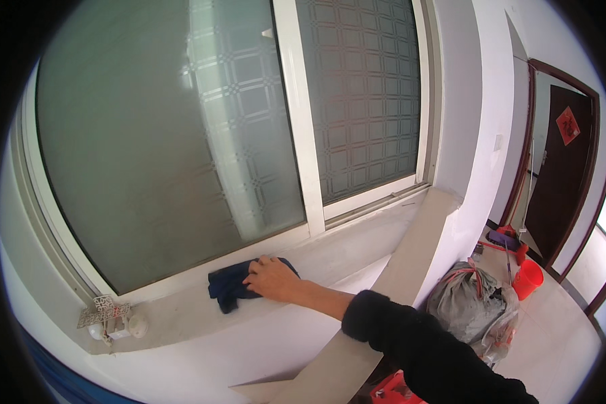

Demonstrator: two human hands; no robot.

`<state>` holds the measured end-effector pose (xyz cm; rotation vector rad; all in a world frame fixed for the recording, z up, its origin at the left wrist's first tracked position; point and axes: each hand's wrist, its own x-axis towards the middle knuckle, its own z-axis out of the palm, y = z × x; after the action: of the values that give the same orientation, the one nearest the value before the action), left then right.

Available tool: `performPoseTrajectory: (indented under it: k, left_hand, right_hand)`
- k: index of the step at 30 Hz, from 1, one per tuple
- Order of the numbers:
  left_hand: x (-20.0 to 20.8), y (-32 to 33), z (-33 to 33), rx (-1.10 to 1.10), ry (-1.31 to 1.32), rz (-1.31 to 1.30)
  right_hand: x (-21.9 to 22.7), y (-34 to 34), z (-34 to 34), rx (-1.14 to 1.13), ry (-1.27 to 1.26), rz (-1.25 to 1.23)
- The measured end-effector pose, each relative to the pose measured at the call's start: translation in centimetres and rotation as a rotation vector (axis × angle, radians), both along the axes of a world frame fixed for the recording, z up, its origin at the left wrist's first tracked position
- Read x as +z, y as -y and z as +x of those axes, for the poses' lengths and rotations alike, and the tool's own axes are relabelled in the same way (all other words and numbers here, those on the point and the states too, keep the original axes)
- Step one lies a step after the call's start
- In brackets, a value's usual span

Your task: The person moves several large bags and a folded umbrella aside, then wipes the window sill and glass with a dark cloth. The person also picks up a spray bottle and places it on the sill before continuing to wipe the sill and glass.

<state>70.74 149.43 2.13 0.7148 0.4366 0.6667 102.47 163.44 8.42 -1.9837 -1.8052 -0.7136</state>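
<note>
My right hand (271, 278) presses down on a dark blue cloth (230, 283) on the white window sill (175, 323). Its fingers are curled over the bunched cloth, and part of the cloth hangs toward the sill's front edge. My arm, in a black fuzzy sleeve, reaches in from the lower right. Just behind the cloth stands the white frame of a sliding window (202, 268) with patterned frosted glass. My left hand does not show.
Small white items and a lattice-like piece (105, 314) sit at the sill's left end. A beige ledge (411, 252) slopes down at the right. On the floor are a grey bag (461, 303), a red bucket (528, 280) and a red container (392, 390). A dark door (557, 182) stands beyond.
</note>
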Motion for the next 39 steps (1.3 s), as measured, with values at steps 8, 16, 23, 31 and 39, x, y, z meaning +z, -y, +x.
performPoseTrajectory:
  k: [8, 16, 23, 31, 39]
  left_hand:
    - [0.9, -0.3, -0.5, -0.046, -0.013, 0.007]
    - [-2.0, -1.1, -0.6, -0.226, -0.166, 0.091]
    - [-0.5, -0.2, -0.5, -0.021, -0.217, 0.545]
    - [-2.8, -1.6, -1.0, -0.132, -0.061, 0.156]
    - [0.1, -1.3, 0.6, 0.054, 0.03, -0.047]
  right_hand:
    - [-1.5, 11.4, 13.6, -0.753, -0.074, -0.19]
    - [-1.4, 13.7, 11.7, -0.578, -0.173, -0.121]
    - [-0.4, 4.1, -3.9, -0.142, -0.297, -0.113]
    - [-0.4, 17.0, 11.5, -0.895, -0.18, -0.248]
    - [4.9, 30.9, 6.2, -0.161, -1.339, 1.175]
